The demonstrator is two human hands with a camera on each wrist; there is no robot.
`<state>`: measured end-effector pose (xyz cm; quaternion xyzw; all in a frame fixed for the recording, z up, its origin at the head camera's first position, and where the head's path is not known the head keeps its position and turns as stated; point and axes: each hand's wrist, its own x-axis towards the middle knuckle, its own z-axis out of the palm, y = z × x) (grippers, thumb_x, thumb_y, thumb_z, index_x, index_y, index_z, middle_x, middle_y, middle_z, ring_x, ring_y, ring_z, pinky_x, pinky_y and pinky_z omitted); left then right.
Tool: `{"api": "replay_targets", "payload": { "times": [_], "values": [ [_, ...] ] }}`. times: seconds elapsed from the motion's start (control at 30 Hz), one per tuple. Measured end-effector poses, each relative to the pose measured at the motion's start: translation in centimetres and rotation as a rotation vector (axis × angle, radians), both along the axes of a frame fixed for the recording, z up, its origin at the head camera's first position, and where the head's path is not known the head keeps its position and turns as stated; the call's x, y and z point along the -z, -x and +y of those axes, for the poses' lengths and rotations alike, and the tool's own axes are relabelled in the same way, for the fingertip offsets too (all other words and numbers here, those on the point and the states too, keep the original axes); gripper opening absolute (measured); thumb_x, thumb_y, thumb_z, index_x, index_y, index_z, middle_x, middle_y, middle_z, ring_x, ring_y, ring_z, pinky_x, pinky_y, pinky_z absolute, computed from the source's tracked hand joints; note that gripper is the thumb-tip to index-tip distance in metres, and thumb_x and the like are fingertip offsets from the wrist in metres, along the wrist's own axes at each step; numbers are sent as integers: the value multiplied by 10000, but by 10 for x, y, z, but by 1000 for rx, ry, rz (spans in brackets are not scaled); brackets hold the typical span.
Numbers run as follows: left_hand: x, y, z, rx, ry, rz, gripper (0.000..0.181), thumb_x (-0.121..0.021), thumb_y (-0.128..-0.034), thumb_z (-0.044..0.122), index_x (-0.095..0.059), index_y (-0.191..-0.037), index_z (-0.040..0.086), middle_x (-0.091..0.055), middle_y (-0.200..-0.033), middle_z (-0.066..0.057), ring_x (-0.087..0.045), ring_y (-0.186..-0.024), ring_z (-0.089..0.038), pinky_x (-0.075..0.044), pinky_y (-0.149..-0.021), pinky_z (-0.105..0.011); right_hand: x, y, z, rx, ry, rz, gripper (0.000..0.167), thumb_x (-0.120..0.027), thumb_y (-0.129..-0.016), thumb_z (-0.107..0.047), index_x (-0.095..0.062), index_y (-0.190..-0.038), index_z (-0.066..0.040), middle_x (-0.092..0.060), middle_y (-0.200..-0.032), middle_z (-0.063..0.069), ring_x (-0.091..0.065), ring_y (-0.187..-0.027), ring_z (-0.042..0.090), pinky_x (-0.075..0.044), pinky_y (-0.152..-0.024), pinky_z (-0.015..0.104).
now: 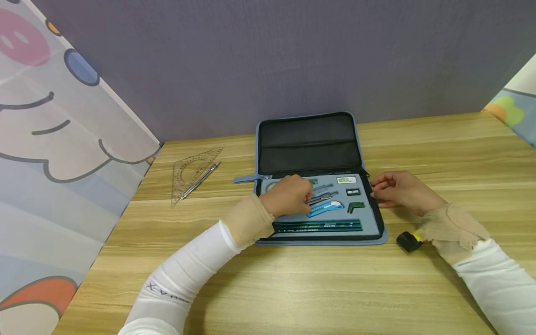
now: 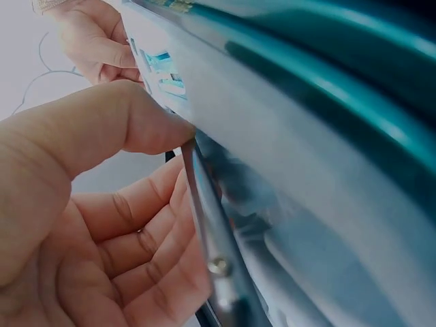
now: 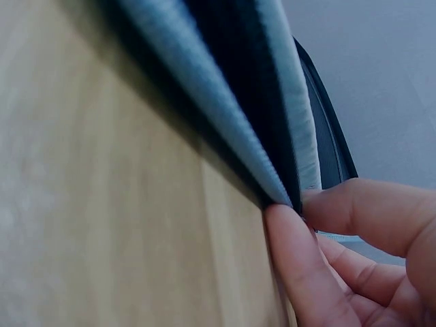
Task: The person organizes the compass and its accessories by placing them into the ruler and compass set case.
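Note:
A blue-edged zip case [image 1: 320, 242] lies unfolded, its grey tray [image 1: 370, 218] facing up. Over the tray's left part is my left hand [image 1: 291, 194], by one end of a metal compass [image 1: 323, 198]. In the left wrist view, the thumb and curled fingers of my left hand [image 2: 116, 197] pinch a slim metal piece [image 2: 214, 262] with a small screw. At the case's right side, my right hand [image 1: 404, 191] grips the border. The right wrist view shows thumb and forefinger of my right hand [image 3: 347, 259] pinching the case's fabric edge [image 3: 272, 180].
The tray also holds a blue knife [image 1: 325, 209], green pencils [image 1: 318, 226], a sharpener [image 1: 353, 191], an eraser [image 1: 346, 180] and a green piece [image 1: 356, 206]. Left of the case lie a clear set square [image 1: 177, 174] and another compass [image 1: 200, 180]. A black-and-yellow object [image 1: 408, 242] sits by my right wrist.

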<state>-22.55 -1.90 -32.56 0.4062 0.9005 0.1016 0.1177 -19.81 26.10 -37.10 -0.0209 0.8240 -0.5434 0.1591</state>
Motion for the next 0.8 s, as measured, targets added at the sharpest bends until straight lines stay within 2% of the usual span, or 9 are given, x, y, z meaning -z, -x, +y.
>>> {"api": "replay_targets", "payload": {
  "times": [0.1,0.33,0.57,0.73,0.8],
  "values": [
    [1,1,0,-4,-10,-6,468,-638,-755,-10,-255,-552,166,-145,-568,41,-116,-515,-100,-147,-511,-227,0,0,0,0,2,1,394,-576,-889,7,-408,-1210,161,-569,-922,70,-612,-751,47,-551,-682,267],
    [1,2,-1,-23,-12,-20,354,-675,-774,16,-411,-577,145,-223,-544,50,-213,-518,-98,-230,-519,-221,0,0,0,3,-3,1,396,-575,-892,4,-407,-1215,160,-568,-929,78,-613,-752,49,-551,-683,266],
    [1,2,-1,-44,-16,-40,345,-675,-778,5,-428,-578,139,-223,-539,47,-212,-518,-101,-228,-518,-221,0,0,0,5,-15,-1,399,-571,-895,4,-405,-1223,159,-565,-942,89,-611,-757,47,-551,-683,267],
    [1,2,-1,-57,-16,-43,215,-687,-790,-5,-561,-658,110,-311,-554,48,-309,-551,-103,-322,-559,-207,1,1,0,6,-19,2,399,-565,-895,8,-402,-1226,159,-564,-944,88,-609,-761,41,-551,-679,267],
    [1,1,-2,-55,-18,-40,141,-681,-796,-14,-619,-726,91,-389,-584,47,-367,-583,-104,-368,-595,-206,1,1,0,4,-16,3,398,-565,-894,9,-402,-1224,160,-565,-940,86,-610,-761,41,-551,-678,267]
  ]
}}
